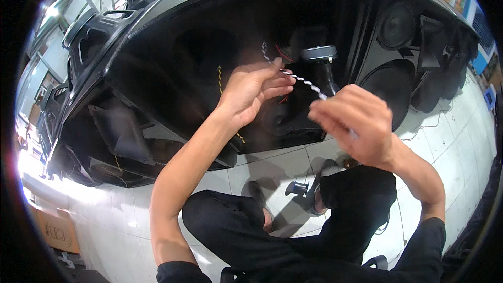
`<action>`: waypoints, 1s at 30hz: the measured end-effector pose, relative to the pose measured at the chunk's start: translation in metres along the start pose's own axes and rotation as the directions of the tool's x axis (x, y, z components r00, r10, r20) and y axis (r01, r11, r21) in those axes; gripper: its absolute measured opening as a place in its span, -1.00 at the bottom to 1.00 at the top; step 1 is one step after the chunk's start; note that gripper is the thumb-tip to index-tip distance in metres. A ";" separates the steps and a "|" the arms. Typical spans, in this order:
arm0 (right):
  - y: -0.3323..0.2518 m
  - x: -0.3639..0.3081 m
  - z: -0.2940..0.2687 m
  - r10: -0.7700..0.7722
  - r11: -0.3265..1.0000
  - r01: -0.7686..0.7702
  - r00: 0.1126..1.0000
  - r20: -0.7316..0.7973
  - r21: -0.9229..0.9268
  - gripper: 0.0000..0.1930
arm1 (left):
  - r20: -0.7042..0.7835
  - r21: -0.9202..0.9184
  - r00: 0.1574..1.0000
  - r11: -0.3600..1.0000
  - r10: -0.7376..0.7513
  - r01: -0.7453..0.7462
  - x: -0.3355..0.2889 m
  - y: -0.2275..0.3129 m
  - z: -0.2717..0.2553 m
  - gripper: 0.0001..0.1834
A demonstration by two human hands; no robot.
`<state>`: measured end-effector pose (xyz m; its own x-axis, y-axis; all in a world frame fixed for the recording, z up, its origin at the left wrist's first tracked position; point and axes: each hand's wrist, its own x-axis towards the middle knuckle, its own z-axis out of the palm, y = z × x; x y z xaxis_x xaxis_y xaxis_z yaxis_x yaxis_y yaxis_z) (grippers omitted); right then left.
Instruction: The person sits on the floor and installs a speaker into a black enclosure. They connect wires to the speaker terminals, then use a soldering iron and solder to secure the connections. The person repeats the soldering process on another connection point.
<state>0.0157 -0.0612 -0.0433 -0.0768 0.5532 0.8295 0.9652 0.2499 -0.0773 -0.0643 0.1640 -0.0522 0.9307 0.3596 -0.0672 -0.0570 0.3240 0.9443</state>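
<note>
A black-and-white twisted wire (309, 83) stretches between my two hands in front of a black speaker cabinet. My left hand (251, 86) is closed on it, thumb and fingers pinching, and a loose length rises past the fingertips into the dark cabinet. Its other end runs into my right hand (356, 120), which is closed round it and somewhat blurred. A pale tip shows below those fingers; I cannot make out what it is. Just behind the wire stands a round, silver-rimmed driver (319, 54) on a dark neck. Thin red wires (284, 53) show beside my left fingers.
A yellow-and-black twisted wire (219, 77) hangs left of my left hand. More speaker cabinets with round cones (396, 25) stand at the right. A small black spool-shaped piece (296, 188) lies on the tiled floor (126, 220) between my feet. A cardboard box (55, 230) sits far left.
</note>
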 end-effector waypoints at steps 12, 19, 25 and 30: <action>0.022 0.003 -0.015 0.651 0.680 -0.594 0.759 0.018 0.430 -0.82 | -0.020 0.891 0.921 0.426 0.390 -0.161 -0.027 0.006 0.021 -0.65; -0.003 0.020 0.002 0.548 0.662 -0.566 0.813 0.197 0.491 -0.79 | 0.332 0.471 0.899 0.775 0.287 -0.422 -0.054 0.003 0.026 -0.74; 0.003 0.011 0.005 0.564 0.765 -0.582 0.812 0.151 0.274 -0.83 | 0.371 0.565 0.845 0.629 0.385 -0.535 -0.054 0.003 0.010 -0.77; -0.004 0.012 0.008 0.380 0.902 -0.412 0.899 0.216 0.131 -0.86 | 0.444 0.617 0.842 0.576 0.308 -0.536 -0.055 0.000 -0.005 -0.82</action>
<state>0.0088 -0.0493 -0.0372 0.2438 0.7643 0.5970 0.8692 0.1009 -0.4841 -0.1175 0.1481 -0.0500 0.9261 0.0139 0.3770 -0.3088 -0.5463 0.7786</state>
